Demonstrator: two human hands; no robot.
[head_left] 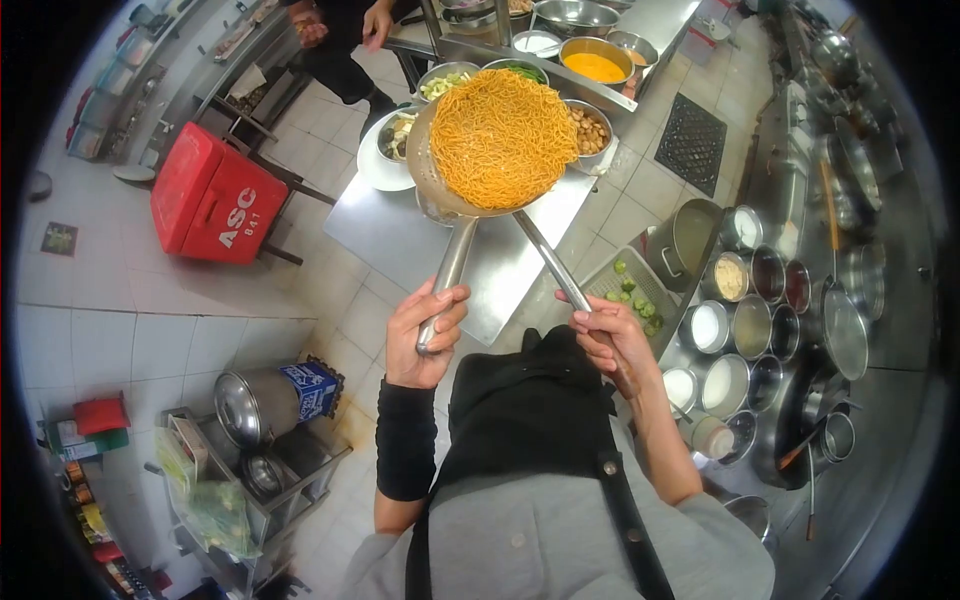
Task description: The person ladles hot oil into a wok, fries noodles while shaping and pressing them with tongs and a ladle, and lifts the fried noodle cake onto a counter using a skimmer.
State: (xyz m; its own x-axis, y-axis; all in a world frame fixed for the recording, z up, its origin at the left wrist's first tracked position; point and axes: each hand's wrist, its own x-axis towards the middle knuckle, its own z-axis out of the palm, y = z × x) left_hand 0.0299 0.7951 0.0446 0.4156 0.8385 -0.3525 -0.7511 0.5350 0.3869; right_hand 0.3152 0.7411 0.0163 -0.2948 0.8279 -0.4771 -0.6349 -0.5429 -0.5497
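My left hand (425, 328) is closed around the thick metal handle of a perforated strainer (424, 168). A big heap of fried yellow noodles (505, 140) fills the strainer, above the steel table (490, 290). In my right hand (612, 338) is a long-handled metal utensil (555, 262), slanting up to the right edge of the noodles. Its head is hidden by them, so I cannot tell which kind it is. Beside the strainer stand a white plate (378, 178), a bowl of pale chopped pieces (447, 82) and a bowl of brown pieces (591, 130).
Another person (345, 50) stands beyond the table. A red box (210, 190) sits at left, above a rack (270, 500) with a lidded pot (245, 408). At right are a basket of green vegetables (632, 290), a large pot (684, 240) and a counter with several seasoning containers (725, 385).
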